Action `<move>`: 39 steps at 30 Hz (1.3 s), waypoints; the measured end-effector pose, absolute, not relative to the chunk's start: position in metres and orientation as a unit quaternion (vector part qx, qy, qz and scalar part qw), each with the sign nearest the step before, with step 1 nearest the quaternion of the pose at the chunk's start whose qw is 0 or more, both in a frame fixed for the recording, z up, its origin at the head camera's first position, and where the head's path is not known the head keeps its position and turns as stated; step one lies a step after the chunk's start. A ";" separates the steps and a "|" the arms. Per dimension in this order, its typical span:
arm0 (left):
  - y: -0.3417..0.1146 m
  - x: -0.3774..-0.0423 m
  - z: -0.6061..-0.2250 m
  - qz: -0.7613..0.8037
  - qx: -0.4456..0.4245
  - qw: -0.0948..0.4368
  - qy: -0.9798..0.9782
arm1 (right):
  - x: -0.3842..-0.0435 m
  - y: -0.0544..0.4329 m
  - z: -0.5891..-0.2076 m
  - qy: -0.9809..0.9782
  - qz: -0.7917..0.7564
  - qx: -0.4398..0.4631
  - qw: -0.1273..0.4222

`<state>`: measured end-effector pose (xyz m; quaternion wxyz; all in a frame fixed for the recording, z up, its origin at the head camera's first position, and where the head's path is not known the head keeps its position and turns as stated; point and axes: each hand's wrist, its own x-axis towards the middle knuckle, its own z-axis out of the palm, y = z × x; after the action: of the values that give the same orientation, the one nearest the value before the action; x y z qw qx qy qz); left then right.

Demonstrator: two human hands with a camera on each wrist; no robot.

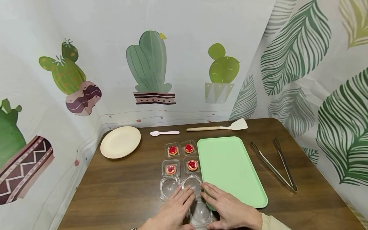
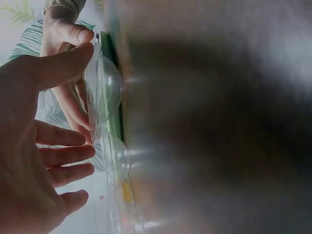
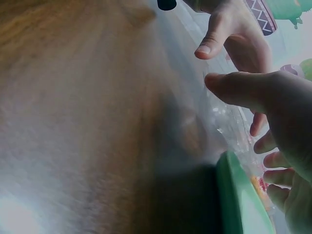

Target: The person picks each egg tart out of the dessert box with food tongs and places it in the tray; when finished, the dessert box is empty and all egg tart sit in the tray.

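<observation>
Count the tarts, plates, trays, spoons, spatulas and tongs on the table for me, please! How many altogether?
Red-topped tarts: 4
Cream plate: 1
Green tray: 1
Spoon: 1
Spatula: 1
Pair of tongs: 1
Total: 9

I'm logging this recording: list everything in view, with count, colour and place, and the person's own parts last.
table: 1, brown, under everything
backdrop: at least 1, white with green cacti and leaves, behind the table
tray: 1, green, right of centre
plate: 1, cream, far left
spoon: 1, pale pink, right of the plate
spatula: 1, white head, wooden handle, far edge
tongs: 1, metallic, right of the tray
square containers: 4, clear, left of the tray
tarts: 4, red-topped, one per container
domed pieces: 3, clear, nearer than the containers
hands: 2, bare, either side of the nearest domed piece
sleeve: 1, beige, right wrist
</observation>
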<state>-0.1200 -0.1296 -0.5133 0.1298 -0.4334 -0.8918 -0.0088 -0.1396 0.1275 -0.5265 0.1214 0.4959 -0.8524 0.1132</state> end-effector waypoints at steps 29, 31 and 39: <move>-0.181 -0.192 -0.480 -0.153 -0.335 0.116 -0.922 | -0.233 0.075 -0.477 -0.860 0.269 0.424 0.094; -0.185 -0.198 -0.482 -0.158 -0.323 0.115 -0.926 | -0.239 0.069 -0.476 -0.858 0.270 0.426 0.093; -0.199 -0.221 -0.495 -0.185 -0.297 0.103 -0.931 | -0.260 0.048 -0.480 -0.871 0.269 0.406 0.060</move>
<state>-0.2208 -0.1994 -0.4948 0.1027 -0.2970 -0.9312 -0.1847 -0.2603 0.0484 -0.4798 0.0603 0.4060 -0.8714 0.2688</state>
